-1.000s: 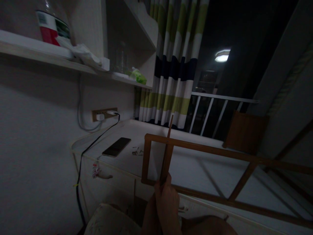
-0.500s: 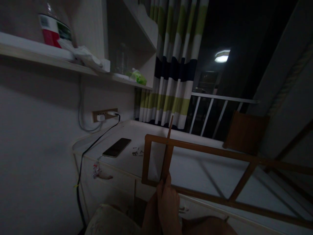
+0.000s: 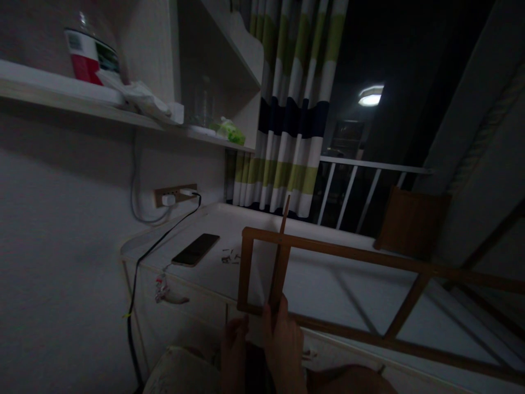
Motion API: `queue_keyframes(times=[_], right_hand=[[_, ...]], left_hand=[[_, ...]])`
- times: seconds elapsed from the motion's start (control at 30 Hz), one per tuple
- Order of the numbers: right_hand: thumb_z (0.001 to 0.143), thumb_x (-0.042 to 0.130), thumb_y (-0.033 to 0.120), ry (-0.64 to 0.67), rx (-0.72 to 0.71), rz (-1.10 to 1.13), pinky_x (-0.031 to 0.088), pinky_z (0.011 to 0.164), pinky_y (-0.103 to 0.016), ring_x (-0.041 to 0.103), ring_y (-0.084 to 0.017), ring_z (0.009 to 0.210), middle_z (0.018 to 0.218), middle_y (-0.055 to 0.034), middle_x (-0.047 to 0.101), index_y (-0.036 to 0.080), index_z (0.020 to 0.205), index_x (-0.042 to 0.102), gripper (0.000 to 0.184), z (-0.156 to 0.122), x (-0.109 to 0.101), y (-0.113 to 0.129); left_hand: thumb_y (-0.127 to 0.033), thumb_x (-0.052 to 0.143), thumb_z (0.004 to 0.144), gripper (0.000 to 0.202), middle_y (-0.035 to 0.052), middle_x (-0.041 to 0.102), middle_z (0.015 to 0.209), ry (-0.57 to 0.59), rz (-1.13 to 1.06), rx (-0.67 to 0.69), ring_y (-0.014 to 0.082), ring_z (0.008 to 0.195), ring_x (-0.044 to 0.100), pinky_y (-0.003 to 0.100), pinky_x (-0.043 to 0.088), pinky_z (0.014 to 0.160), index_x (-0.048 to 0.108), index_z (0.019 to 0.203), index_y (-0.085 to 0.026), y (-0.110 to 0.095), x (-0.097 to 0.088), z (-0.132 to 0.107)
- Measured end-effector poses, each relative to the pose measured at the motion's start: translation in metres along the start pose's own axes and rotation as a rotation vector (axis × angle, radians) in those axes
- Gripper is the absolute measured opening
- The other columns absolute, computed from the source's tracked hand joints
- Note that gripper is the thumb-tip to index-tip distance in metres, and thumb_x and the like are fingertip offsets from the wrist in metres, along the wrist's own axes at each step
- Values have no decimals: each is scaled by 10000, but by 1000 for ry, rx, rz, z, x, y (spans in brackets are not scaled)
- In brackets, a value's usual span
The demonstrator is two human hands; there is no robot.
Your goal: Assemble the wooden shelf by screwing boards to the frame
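Note:
A brown wooden frame (image 3: 348,250) with crossbars stands across the white desk, running out to the right. My right hand (image 3: 284,342) is closed around the near lower end of a slat (image 3: 279,273) that crosses the frame close to its left end. Just left of it, below the frame's lower left corner, is my left hand (image 3: 234,342). Its fingers are curled together near the desk front, apart from the wood; whatever they may hold is too dark to make out. Several small screws (image 3: 231,256) lie on the desk beside a dark phone (image 3: 196,249).
A black cable (image 3: 164,235) hangs from the wall socket (image 3: 175,195) past the desk's left end. Overhead at left is a shelf (image 3: 135,112) with a bottle and tissue. A brown wooden panel (image 3: 414,221) stands at the back right, near the window railing (image 3: 373,163).
My left hand has come away from my right hand, moving left and a little down. My right hand keeps its hold on the slat, and the frame stays nearly still.

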State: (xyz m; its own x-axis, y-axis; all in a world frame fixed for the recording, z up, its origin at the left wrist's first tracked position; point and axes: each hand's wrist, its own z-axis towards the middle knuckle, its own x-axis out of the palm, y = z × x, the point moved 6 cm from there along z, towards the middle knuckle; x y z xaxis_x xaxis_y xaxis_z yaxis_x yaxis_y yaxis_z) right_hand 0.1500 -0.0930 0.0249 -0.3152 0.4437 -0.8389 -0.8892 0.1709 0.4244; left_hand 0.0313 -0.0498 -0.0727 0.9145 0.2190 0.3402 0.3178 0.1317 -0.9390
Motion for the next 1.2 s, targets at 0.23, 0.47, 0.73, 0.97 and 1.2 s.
queue_keyframes(times=[0.23,0.47,0.73,0.97,1.2], right_hand=[[905,218,305,-4,12,13,396,495,-239,631,-191,591,694,-99,661,101,1047,480,361,4,4,-3],[910,187,316,-5,2,39,397,482,-241,633,-197,596,684,-96,660,99,1090,456,389,4,12,-6],[913,104,328,-7,28,93,422,528,-260,637,-218,642,668,-120,652,51,1151,421,484,1,11,-3],[908,68,359,-14,32,155,396,485,-254,630,-218,600,624,-109,642,4,1282,262,551,1,17,-4],[898,20,380,-17,37,210,358,445,-238,607,-207,550,602,-94,623,10,1320,176,583,-1,12,-3]], left_hand=[[-448,536,705,534,109,460,1108,-117,458,456,247,1032,443,412,401,839,375,1124,-158,-52,2,11],[-350,357,833,392,142,518,1057,15,723,571,247,984,496,425,399,830,375,1148,-117,-52,23,15],[-251,292,854,343,173,536,1062,-40,1045,754,260,979,519,405,417,779,367,1142,-82,-60,28,10],[-228,292,852,306,170,572,985,-67,1128,771,254,878,559,388,430,745,397,1089,-67,-62,30,10],[-209,292,851,330,174,555,1035,-57,1139,761,248,914,550,370,424,759,363,1136,-57,-64,32,9]])
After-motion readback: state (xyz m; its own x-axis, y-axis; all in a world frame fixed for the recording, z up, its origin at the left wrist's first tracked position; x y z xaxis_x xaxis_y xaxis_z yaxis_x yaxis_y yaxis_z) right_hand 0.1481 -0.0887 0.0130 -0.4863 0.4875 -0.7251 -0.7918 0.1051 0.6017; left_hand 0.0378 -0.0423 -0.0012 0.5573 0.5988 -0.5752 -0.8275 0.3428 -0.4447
